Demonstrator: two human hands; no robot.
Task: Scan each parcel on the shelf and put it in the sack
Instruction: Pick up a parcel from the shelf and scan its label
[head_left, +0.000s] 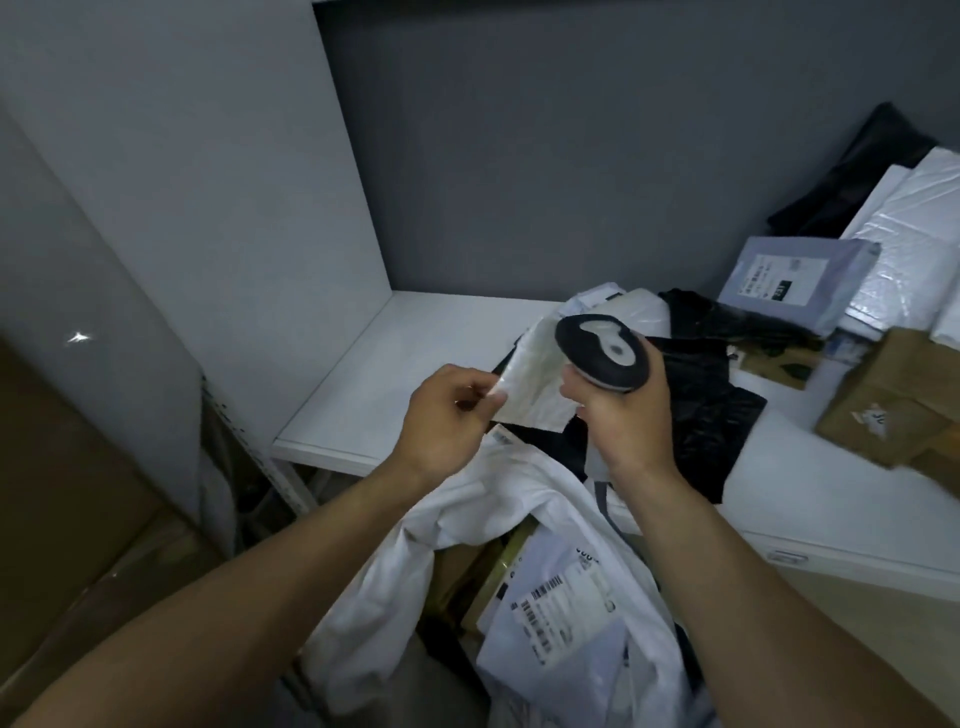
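Left hand (447, 415) pinches the near-left corner of a small white poly parcel (530, 379), thumb on top. Right hand (623, 421) is wrapped round the handle of the scanner (602, 351), whose black-and-white oval head sits at the parcel's upper-right edge. I can't tell if they touch.

Key geometry: the parcel hangs between the 2 hands over the front edge of the shelf (415, 364). Its long axis runs from the pinch up-right toward the scanner. The open sack (395, 597) is directly below, so the left hand is probably the 1 to drop it.

The parcel is thin, limp, slightly glossy film. The sack is soft white fabric, mouth slumped. Inside it is a pale labelled mailer (561, 613). A crinkly black bag (691, 405) and a rigid cardboard box (893, 400) wait on the shelf.
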